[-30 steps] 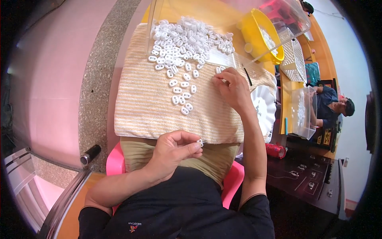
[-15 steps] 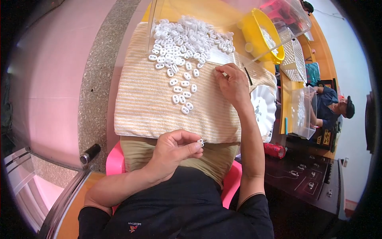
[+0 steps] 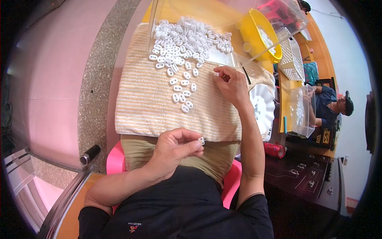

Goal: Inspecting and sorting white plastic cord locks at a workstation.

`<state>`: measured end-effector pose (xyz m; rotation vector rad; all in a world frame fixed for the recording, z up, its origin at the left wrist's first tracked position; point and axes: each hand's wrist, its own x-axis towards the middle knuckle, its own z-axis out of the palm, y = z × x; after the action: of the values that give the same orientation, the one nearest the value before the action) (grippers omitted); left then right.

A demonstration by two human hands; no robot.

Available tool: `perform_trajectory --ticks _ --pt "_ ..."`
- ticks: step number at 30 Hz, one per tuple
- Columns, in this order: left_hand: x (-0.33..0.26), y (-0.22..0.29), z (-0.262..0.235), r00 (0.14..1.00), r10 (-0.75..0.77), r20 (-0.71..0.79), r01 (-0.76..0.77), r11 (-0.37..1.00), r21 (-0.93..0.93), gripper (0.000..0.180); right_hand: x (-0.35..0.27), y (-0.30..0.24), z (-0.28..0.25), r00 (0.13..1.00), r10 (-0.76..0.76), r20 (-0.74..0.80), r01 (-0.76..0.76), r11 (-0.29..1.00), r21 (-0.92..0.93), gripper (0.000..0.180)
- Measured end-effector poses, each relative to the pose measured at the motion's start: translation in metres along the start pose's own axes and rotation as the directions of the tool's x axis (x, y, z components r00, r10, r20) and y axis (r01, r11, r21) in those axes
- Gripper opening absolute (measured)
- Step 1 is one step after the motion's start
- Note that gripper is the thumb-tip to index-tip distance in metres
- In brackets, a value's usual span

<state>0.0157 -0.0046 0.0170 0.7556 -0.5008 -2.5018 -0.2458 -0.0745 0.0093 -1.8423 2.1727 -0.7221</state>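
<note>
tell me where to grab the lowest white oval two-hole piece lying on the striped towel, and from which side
Take the lowest small white oval plastic piece by its two long edges, pinching across the narrow width from above. It lies flat on the beige striped towel at the near end of the trail, with bare towel on its near side, so fingertips coming from the person's side would probably not disturb its neighbours.

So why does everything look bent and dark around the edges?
Head view: a fisheye lens bows the striped towel and tabletop edges, leaving black corners. Light is soft and even. The left hand and white pieces look sharp; the far person is small and squeezed.
</note>
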Motion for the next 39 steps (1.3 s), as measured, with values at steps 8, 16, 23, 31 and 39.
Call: perform_trajectory --ticks 8,16,23,31,39 --pt "0.0 -0.001 -0.001 1.0 0.005 0.002 -0.005 1.0 0.022 0.014 -0.023 -0.005 -0.016 0.99 0.016 0.143 -0.016 1.0 -0.001 0.026" --pt "0.001 -0.003 -0.003 1.0 0.019 -0.009 -0.019 1.0 0.02 0.014 -0.042 -0.01 -0.026 0.976 0.03 0.215 -0.025 0.999 -0.024 0.024" --pt "0.001 -0.003 -0.002 1.0 0.017 -0.016 -0.016 0.999 0.048 0.014 -0.061 0.002 -0.026 0.976 0.081 0.203 -0.126 0.967 0.221 0.021" --pt "0.001 -0.004 -0.002 0.999 0.019 -0.028 -0.016 0.997 0.078 0.015 -0.079 0.013 -0.021 0.978 0.095 0.187 -0.16 0.915 0.37 0.015" --pt "0.002 -0.005 -0.002 0.999 0.033 -0.027 -0.03 0.995 0.097 0.015 -0.079 -0.007 -0.027 0.987 0.033 0.156 -0.068 0.973 0.221 0.021"
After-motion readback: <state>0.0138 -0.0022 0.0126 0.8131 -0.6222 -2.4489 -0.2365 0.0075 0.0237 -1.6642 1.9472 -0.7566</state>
